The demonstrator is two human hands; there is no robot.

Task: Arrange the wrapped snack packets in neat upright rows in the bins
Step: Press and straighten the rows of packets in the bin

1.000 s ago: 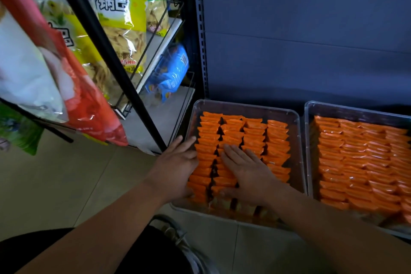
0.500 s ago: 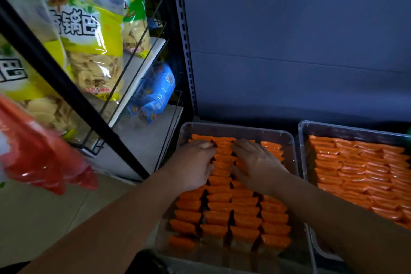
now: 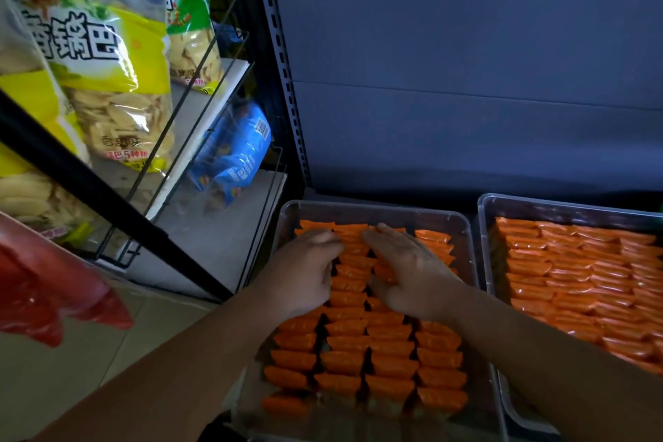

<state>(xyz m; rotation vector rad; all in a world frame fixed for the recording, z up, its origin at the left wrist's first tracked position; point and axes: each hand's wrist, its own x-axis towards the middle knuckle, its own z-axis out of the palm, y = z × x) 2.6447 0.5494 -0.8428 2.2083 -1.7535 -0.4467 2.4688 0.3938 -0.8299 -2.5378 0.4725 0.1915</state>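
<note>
Two clear plastic bins stand side by side on the bottom shelf. The left bin (image 3: pixel 462 226) holds several rows of orange wrapped snack packets (image 3: pixel 391 366) standing upright. My left hand (image 3: pixel 305 273) lies on the left rows near the bin's far end, fingers bent down onto the packet tops. My right hand (image 3: pixel 409 269) rests flat on the middle rows beside it, fingers straight and pointing to the far wall. The two hands flank one row of packets. The right bin (image 3: pixel 482 212) is packed with orange packets (image 3: pixel 581 283) in tight rows.
A wire rack (image 3: pixel 201 140) at the left carries yellow chip bags (image 3: pixel 104 75) and a blue snack bag (image 3: pixel 233 154). A red bag (image 3: pixel 46 301) hangs close at the lower left. A dark shelf upright (image 3: pixel 283 82) and grey back panel (image 3: pixel 466 65) rise behind the bins.
Both hands have slid from the near part of the left bin to its far end along the packet rows. The view has tilted down and drawn closer.
</note>
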